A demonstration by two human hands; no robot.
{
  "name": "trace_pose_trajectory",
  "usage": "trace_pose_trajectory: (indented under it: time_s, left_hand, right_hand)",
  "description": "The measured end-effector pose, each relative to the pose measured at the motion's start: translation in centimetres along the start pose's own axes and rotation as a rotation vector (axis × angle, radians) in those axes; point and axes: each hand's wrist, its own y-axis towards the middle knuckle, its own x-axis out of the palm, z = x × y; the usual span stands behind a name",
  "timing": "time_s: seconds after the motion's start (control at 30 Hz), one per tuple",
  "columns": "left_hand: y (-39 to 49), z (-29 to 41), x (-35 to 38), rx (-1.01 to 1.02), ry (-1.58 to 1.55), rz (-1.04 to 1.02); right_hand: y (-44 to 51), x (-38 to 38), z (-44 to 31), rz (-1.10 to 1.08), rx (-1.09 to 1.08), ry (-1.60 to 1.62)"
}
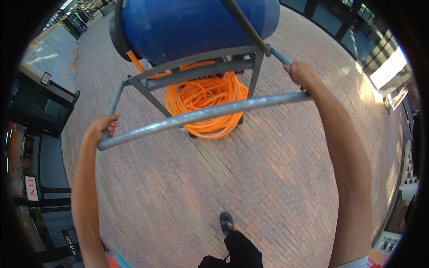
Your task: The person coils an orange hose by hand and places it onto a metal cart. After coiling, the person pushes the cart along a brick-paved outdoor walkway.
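Note:
My left hand (102, 125) wraps around the left side bar of a grey metal push handle (207, 113), close to its corner. On the opposite side bar, my right hand (301, 74) is closed just beyond the corner. The handle belongs to a wheeled cart with a grey metal frame (201, 65). A large blue drum (197, 28) lies on its side across the frame, its top cut off by the picture edge. Beneath, a thick coil of orange hose (206, 100) hangs between the frame legs. A dark grey pipe (246, 26) slants down in front of the drum.
Brick paving (187, 187) lies under the cart and my black shoe (226, 222). Along the left stand belt-barrier posts with signs (32, 188) bearing writing, and a large printed board (50, 57). Glass doors (330, 20) line the far right, with a stand (395, 98) near the right wall.

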Motion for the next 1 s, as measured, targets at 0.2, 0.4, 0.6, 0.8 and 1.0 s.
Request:
trace_pose_trajectory:
  time_s: [0.2,0.4,0.6,0.8,1.0]
  left_hand:
    - [14.0,12.2,-0.7,-0.056,-0.039,0.001]
    - [35.3,29.6,-5.9,-0.003,-0.062,-0.069]
    - [54.8,43.1,-17.2,-0.035,-0.183,-0.027]
    - [83.7,62.0,-30.8,0.001,0.024,0.108]
    - [97.5,72.3,-36.4,-0.018,0.066,0.077]
  right_hand:
    - [19.3,0.2,-8.9,0.208,0.035,-0.232]
    - [45.9,-4.5,-20.7,0.272,-0.069,-0.168]
    - [67.1,-7.6,-39.4,0.238,0.028,-0.285]
    - [97.2,-9.4,-60.9,0.402,-0.139,-0.166]
    - [112.9,-13.5,-69.5,0.312,-0.223,-0.211]
